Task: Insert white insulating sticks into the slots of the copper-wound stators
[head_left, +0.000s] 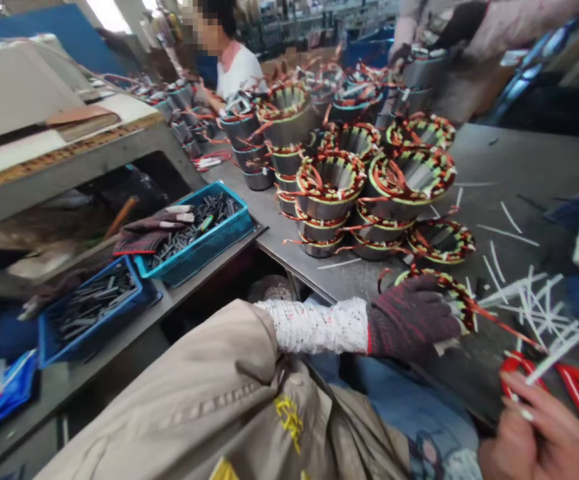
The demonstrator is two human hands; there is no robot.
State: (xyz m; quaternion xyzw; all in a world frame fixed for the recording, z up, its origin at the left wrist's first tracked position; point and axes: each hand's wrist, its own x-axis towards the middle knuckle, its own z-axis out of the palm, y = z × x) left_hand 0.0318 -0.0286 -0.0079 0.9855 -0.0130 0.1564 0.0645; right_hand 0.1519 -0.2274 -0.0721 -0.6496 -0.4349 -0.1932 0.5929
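Note:
My left hand [412, 318], in a dark knit glove with a white wrapped sleeve, rests on the edge of a copper-wound motor stator [452, 293] lying on the grey workbench [514, 160]. Copper leads run from this stator towards the lower right. My right hand [534, 433], bare, is at the bottom right corner, with its fingers around red-handled pliers [572, 390]. A loose heap of white insulating sleeves [539, 310] lies just above those pliers. Their jaws are hidden.
Stacks of wound stators [332, 187] stand just beyond my left hand. Blue trays [194, 233] of dark metal pieces sit on a lower shelf to the left. A co-worker [236, 70] sits beyond the stacks, and another person's gloved hand [400, 55] reaches a stator at the top right.

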